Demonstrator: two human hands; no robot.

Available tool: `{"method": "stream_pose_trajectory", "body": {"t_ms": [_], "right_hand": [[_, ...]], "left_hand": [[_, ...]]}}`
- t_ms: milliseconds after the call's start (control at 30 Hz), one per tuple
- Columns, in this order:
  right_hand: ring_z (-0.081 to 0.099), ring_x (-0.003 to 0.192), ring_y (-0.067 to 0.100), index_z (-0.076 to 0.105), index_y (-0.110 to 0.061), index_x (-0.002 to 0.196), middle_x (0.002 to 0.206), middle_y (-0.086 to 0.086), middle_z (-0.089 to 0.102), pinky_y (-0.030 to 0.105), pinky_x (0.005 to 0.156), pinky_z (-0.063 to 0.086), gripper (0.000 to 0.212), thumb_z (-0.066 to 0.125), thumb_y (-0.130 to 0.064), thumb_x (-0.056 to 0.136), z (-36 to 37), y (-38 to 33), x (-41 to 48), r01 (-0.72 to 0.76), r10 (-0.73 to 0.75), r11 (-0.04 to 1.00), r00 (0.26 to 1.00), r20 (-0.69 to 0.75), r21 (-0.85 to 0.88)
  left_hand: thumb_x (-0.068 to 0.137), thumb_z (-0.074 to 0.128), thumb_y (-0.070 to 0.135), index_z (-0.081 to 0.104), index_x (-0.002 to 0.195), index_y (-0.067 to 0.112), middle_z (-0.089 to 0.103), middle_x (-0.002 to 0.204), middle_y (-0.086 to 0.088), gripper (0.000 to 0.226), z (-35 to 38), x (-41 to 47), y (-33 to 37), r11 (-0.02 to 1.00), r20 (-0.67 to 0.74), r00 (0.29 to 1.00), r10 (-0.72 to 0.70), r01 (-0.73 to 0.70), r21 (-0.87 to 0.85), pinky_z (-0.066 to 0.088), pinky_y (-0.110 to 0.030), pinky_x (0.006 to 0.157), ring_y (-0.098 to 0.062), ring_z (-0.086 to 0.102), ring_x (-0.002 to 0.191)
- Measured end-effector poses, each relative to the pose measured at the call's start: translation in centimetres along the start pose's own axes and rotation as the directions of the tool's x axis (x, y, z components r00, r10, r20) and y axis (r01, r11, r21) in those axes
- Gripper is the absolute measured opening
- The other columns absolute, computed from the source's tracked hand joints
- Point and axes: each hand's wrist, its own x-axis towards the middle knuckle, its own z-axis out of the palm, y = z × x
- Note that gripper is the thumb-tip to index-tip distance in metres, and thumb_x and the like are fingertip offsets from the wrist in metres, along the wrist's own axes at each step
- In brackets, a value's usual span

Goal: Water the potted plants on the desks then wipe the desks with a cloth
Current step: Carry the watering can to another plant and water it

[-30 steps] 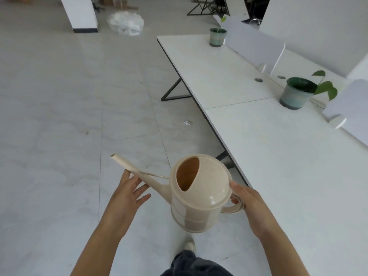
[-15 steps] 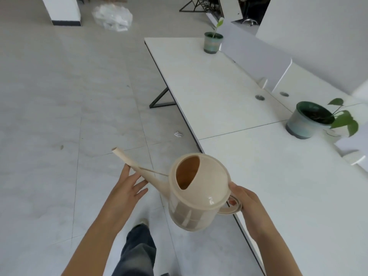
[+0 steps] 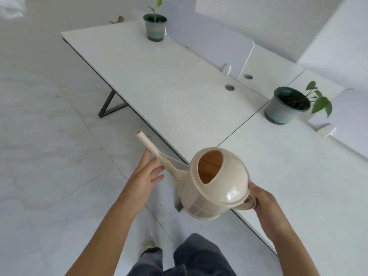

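Observation:
A beige plastic watering can [image 3: 217,184] hangs in front of me over the front edge of the white desks [image 3: 169,80]. My right hand [image 3: 264,204] grips its handle at the right. My left hand [image 3: 145,176] lies flat under the long spout with fingers spread, touching it from below. The spout points up and left, away from both plants. A green-grey pot with a leafy plant [image 3: 286,105] stands on the near desk at the right. A second pot with a thin seedling [image 3: 155,26] stands at the far end of the farther desk.
White divider panels [image 3: 217,44] run along the back of the desks, with two round cable holes [image 3: 230,87] beside them. A dark metal desk leg [image 3: 108,105] shows at the left. Pale tiled floor [image 3: 49,136] spreads to the left. My legs and a shoe show at the bottom.
I have walked forward along the desks, so both pots are nearer and the view is turned toward the desks. The can stays held the same way, and now hangs over the desk edge.

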Motion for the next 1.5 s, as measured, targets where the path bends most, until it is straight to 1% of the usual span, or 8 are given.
{"method": "stream_pose_trajectory", "body": {"t_ms": [200, 433, 600, 700, 900, 1167, 1333, 1500], "right_hand": [[0.047, 0.081, 0.021, 0.049, 0.011, 0.081, 0.079, 0.01, 0.05, 0.038, 0.083, 0.036, 0.104, 0.058, -0.085, 0.042, -1.3, 0.1, 3.0, -0.029, 0.037, 0.997, 0.992, -0.117, 0.065], [0.044, 0.077, 0.021, 0.045, 0.006, 0.073, 0.073, 0.009, 0.046, 0.038, 0.082, 0.033, 0.097, 0.057, -0.085, 0.045, -4.4, -0.7, 6.6, 0.008, 0.028, 0.988, 0.972, -0.233, 0.152], [0.05, 0.068, 0.009, 0.059, -0.019, 0.05, 0.055, -0.011, 0.055, 0.028, 0.077, 0.036, 0.041, 0.06, -0.054, 0.072, -6.1, -2.1, 7.0, -0.003, 0.08, 0.97, 0.95, -0.303, 0.245], [0.057, 0.06, -0.001, 0.067, -0.021, 0.051, 0.054, -0.011, 0.062, 0.028, 0.078, 0.04, 0.033, 0.06, -0.043, 0.074, -7.5, -2.2, 7.2, -0.011, 0.118, 0.961, 0.92, -0.374, 0.276], [0.062, 0.102, 0.031, 0.073, -0.015, 0.064, 0.071, -0.005, 0.071, 0.042, 0.094, 0.04, 0.021, 0.066, -0.034, 0.071, -8.5, -3.0, 7.0, -0.002, 0.207, 0.941, 0.796, -0.569, 0.34], [0.063, 0.098, 0.033, 0.071, -0.016, 0.064, 0.077, 0.006, 0.068, 0.044, 0.093, 0.044, 0.074, 0.074, -0.075, 0.02, -7.5, -6.6, 7.9, 0.023, 0.231, 0.946, 0.651, -0.723, 0.323], [0.061, 0.099, 0.039, 0.064, -0.009, 0.071, 0.081, 0.013, 0.064, 0.051, 0.092, 0.045, 0.025, 0.066, -0.032, 0.08, -7.0, -8.9, 9.5, -0.009, 0.249, 0.958, 0.517, -0.819, 0.286], [0.053, 0.078, 0.027, 0.061, -0.007, 0.071, 0.079, 0.017, 0.057, 0.059, 0.091, 0.044, 0.022, 0.06, -0.023, 0.086, -7.0, -10.4, 11.5, -0.142, 0.286, 0.958, 0.436, -0.854, 0.248]], "left_hand": [[0.097, 0.035, 0.021, 0.032, 0.133, 0.043, 0.07, 0.097, 0.027, 0.042, 2.6, 6.9, -0.3, 0.999, 0.103, 0.994, -0.034, 0.035, -0.014, 0.043, -0.026, 0.087, 0.001, 0.062, 0.101], [0.095, 0.039, 0.011, 0.049, 0.118, 0.034, 0.067, 0.103, 0.022, 0.034, 8.5, 13.7, 0.6, 0.998, 0.173, 0.985, -0.026, 0.036, -0.057, 0.035, -0.036, 0.102, -0.01, 0.056, 0.112], [0.094, 0.035, 0.006, 0.044, 0.133, 0.021, 0.053, 0.134, 0.005, 0.042, 12.8, 17.4, 0.0, 0.994, 0.248, 0.968, -0.049, 0.072, -0.084, 0.035, -0.036, 0.105, -0.019, 0.048, 0.125], [0.094, 0.038, 0.006, 0.052, 0.123, 0.022, 0.06, 0.113, 0.004, 0.036, 15.5, 19.9, -0.2, 0.994, 0.36, 0.93, -0.072, 0.096, -0.051, 0.042, -0.03, 0.093, -0.015, 0.053, 0.111], [0.09, 0.05, 0.016, 0.044, 0.136, 0.016, 0.06, 0.104, 0.0, 0.046, 20.8, 24.7, -0.4, 0.982, 0.56, 0.807, -0.187, 0.134, 0.135, 0.042, -0.033, 0.094, -0.017, 0.055, 0.106], [0.092, 0.049, 0.016, 0.043, 0.131, 0.034, 0.056, 0.13, -0.007, 0.043, 27.5, 29.5, -0.2, 0.962, 0.72, 0.642, -0.265, 0.127, 0.241, 0.044, -0.038, 0.1, -0.025, 0.056, 0.114], [0.089, 0.052, 0.02, 0.035, 0.14, 0.029, 0.052, 0.127, -0.009, 0.055, 30.0, 31.4, -0.6, 0.934, 0.745, 0.567, -0.353, 0.169, 0.314, 0.046, -0.033, 0.084, -0.022, 0.055, 0.096], [0.087, 0.053, 0.019, 0.038, 0.137, 0.021, 0.056, 0.105, -0.002, 0.053, 31.7, 32.8, -1.1, 0.91, 0.739, 0.532, -0.413, 0.217, 0.353, 0.045, -0.033, 0.081, -0.021, 0.055, 0.089]]}}
